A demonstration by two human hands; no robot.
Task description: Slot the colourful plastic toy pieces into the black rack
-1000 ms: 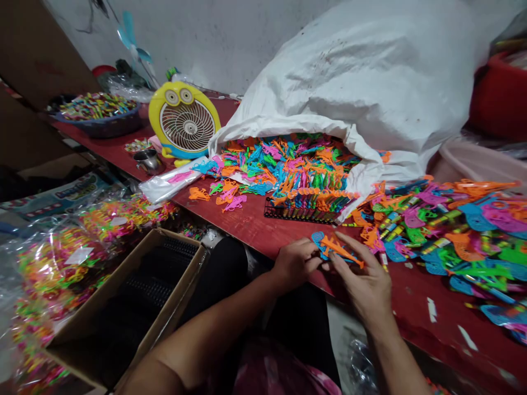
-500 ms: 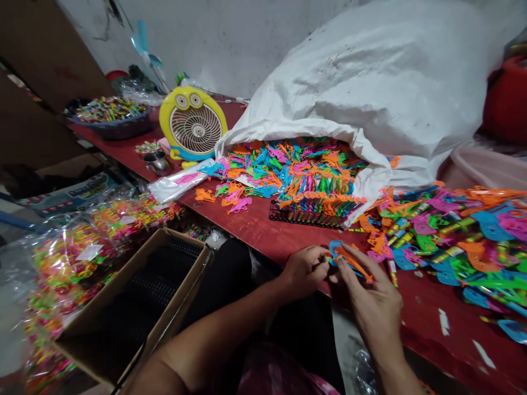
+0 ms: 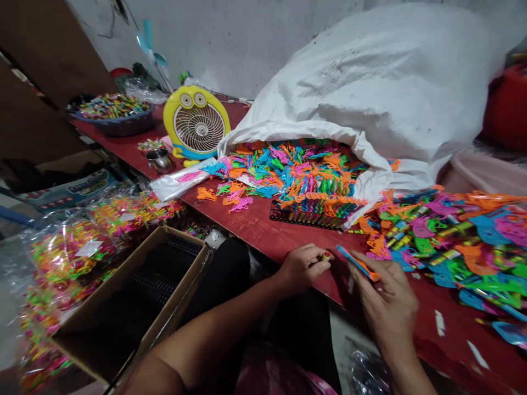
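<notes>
Above the front edge of the red table, my left hand (image 3: 303, 269) pinches a small striped tube (image 3: 326, 256); only its yellow-and-red end shows between finger and thumb. A short gap to the right, my right hand (image 3: 387, 293) is closed on flat plastic toy pieces, one blue and one orange (image 3: 368, 271), seen nearly edge-on. Just beyond the hands stands a black wire rack (image 3: 302, 220) filled with a row of tubes and colourful plastic pieces. Right of my right hand lies a heap of plastic pieces with striped tubes (image 3: 448, 241).
A big white sack (image 3: 370, 82) spills bright plastic pieces (image 3: 284, 159) onto the red table (image 3: 263, 225). A yellow fan (image 3: 200, 126), a metal cup (image 3: 159, 161) and a tub of tubes (image 3: 119, 123) stand left. Below are a cardboard box (image 3: 181, 307) of black racks and bagged goods (image 3: 78, 263).
My hands have moved apart, the right one going right with the blue and orange pieces. The small tube stays in my left hand.
</notes>
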